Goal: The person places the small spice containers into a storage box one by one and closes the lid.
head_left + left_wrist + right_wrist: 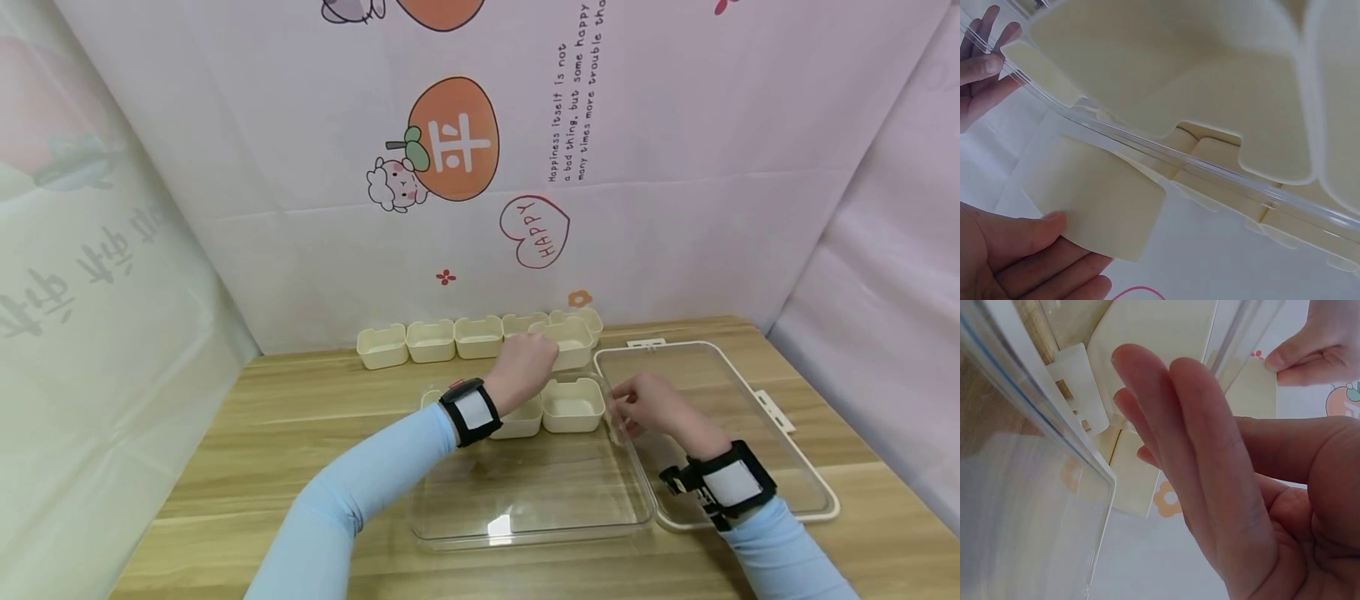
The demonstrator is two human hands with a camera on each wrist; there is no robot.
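My left hand (522, 367) pinches a small cream plastic cup (573, 343) between thumb and fingers, above the far edge of a clear plastic box (525, 492). The left wrist view shows that held cup (1097, 200) from close by, outside the clear wall. Inside the box, along its far side, sit cream cups; one cup (573, 407) stands at the right corner, and others are partly hidden by my left arm. At the box's right wall is my right hand (651, 403), its fingers (1204, 444) fairly straight and holding nothing; whether they touch the wall I cannot tell.
A row of several cream cups (431, 342) lines the table's back edge against the printed cloth (300, 250). Right of the box lies a clear lid (720, 400) with a white rim and latches, partly under my right arm. The wooden table (285, 433) extends to the left.
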